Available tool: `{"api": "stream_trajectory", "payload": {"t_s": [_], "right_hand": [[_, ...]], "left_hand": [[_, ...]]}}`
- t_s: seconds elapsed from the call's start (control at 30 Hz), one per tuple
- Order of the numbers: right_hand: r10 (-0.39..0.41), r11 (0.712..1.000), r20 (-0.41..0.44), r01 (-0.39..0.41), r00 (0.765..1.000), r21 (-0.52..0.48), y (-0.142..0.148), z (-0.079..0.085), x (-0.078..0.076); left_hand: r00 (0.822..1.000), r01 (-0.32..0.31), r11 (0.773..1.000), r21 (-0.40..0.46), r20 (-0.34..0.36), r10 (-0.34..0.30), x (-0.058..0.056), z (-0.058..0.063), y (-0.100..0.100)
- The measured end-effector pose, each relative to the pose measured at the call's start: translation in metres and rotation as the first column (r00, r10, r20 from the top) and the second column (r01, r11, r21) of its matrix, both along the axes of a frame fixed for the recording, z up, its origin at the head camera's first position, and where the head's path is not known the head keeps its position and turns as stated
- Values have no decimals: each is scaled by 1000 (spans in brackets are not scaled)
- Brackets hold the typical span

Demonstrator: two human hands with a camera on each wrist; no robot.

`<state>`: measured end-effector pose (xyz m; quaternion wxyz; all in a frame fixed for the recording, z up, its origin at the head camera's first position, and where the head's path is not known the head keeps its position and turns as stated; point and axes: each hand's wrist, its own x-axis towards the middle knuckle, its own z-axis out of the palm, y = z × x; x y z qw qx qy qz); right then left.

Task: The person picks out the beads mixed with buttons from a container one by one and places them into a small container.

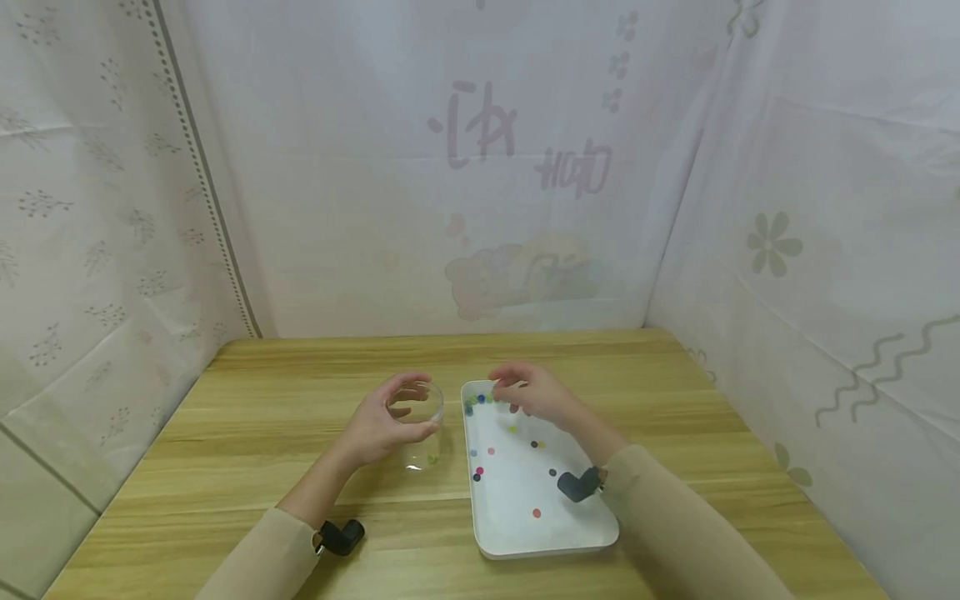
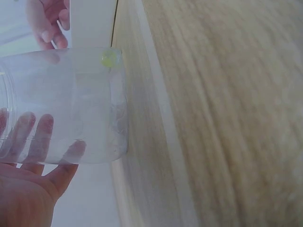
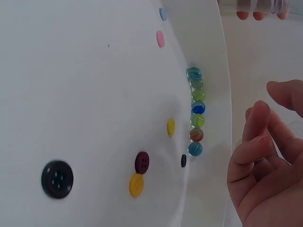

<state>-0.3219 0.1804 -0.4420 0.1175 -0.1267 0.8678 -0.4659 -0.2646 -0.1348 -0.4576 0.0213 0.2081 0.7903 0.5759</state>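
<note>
My left hand (image 1: 378,425) grips a clear jar (image 1: 418,450), its fingers and thumb curled around the upper part. A yellow-green marble (image 2: 109,58) lies inside near the jar's bottom. To the right stands a white tray (image 1: 517,533). My right hand (image 1: 536,396) hovers over the tray's far end; in the right wrist view its thumb and loosely bent fingers are apart, with nothing between them. Several glass marbles, among them a blue marble (image 3: 198,108), line the tray's far wall. Flat buttons, such as a black button (image 3: 57,179) and a yellow button (image 3: 136,185), lie scattered on its floor.
Jar and tray stand on a wood-grain table (image 1: 285,400). Printed white curtains (image 1: 360,208) hang behind it and on both sides. The tray's raised rim separates the buttons and marbles from the jar.
</note>
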Motion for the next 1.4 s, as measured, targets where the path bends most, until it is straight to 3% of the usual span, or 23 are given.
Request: {"api": "stream_trajectory", "payload": {"t_s": [0.57, 1.03, 1.4], "right_hand": [[64, 997, 9, -64, 998, 33, -25, -18, -1], [56, 996, 45, -59, 997, 62, -35, -40, -7], [60, 997, 27, -62, 998, 50, -37, -39, -2]], "left_hand": [[1000, 5, 1000, 25, 12, -6, -1, -3, -1], [1000, 8, 999, 32, 17, -8, -2, -2, 0], [1000, 3, 1000, 25, 9, -3, -1, -2, 0]]}}
